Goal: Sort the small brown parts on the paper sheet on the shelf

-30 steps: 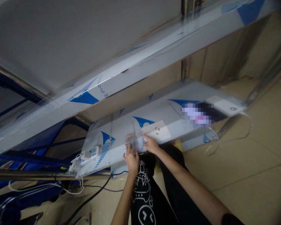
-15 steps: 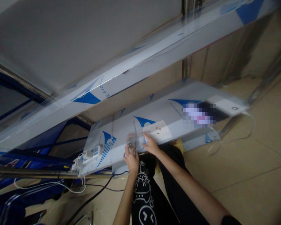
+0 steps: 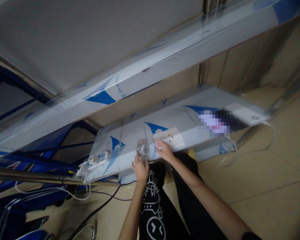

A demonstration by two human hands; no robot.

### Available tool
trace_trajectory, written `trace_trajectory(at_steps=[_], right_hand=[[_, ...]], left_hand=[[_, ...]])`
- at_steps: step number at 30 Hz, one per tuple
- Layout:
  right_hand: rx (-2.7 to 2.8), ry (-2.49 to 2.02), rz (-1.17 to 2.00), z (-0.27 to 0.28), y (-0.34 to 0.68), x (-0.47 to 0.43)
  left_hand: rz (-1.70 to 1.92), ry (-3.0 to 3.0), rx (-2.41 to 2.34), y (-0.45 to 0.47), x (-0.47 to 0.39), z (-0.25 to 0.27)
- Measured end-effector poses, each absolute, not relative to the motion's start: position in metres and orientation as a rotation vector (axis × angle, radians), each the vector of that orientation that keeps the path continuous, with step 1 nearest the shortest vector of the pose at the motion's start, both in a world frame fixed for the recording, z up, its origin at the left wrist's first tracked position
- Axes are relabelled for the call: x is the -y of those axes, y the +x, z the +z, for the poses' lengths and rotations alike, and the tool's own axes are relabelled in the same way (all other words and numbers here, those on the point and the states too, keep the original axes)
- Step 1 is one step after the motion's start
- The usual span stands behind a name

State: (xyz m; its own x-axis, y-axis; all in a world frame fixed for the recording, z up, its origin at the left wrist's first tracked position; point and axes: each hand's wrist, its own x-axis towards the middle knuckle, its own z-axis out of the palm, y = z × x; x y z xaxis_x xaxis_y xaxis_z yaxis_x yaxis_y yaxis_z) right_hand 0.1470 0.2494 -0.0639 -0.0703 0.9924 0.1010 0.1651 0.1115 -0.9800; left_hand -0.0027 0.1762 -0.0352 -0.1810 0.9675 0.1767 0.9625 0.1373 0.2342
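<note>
A crumpled clear plastic bag (image 3: 142,148) lies near the front edge of the film-covered shelf (image 3: 126,146). My left hand (image 3: 141,169) is at the bag's near side, fingers apart and fingertips at or very close to the plastic; I cannot tell whether they touch it. To the right of the bag, my right hand (image 3: 164,151) has its thumb and fingers pressed together over the shelf edge. Whatever is between them is too small to make out. Just beyond that hand lies a white sheet (image 3: 178,137) with a few small dark pieces (image 3: 170,138) on it.
A white power strip (image 3: 100,160) with a plugged-in adapter sits at the shelf's left end. A blurred-out item (image 3: 213,123) and a pale flat device with a white cable (image 3: 236,150) are at the right. An upper shelf edge (image 3: 150,75) crosses above; a black cable (image 3: 102,206) trails below.
The view has shifted slightly. More of the clear bag shows beyond my left fingertips, and my left hand's fingers sit farther back from it. My right hand stays beside the white sheet.
</note>
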Motion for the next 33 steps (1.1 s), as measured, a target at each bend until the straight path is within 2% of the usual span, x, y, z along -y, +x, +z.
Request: trace_trajectory(at_steps=[13, 18, 23, 28, 33], right_hand=[[1.424, -1.18, 1.089, -0.059, 0.172, -0.255], [1.434, -1.197, 1.109, -0.06, 0.184, -0.258], [1.473, -1.213, 1.164, -0.058, 0.197, -0.259], [1.524, -1.159, 1.257, -0.056, 0.204, -0.254], [1.606, -1.145, 1.338, -0.06, 0.2, -0.248]], left_hand=[[0.564, 2.101, -2.354, -0.006, -0.175, -0.039], [0.78, 2.197, -2.275, -0.006, -0.175, -0.038], [1.011, 2.444, -1.944, 0.001, -0.173, -0.031], [0.883, 2.65, -1.571, 0.013, -0.176, -0.03], [0.949, 2.584, -1.521, 0.028, -0.179, -0.028]])
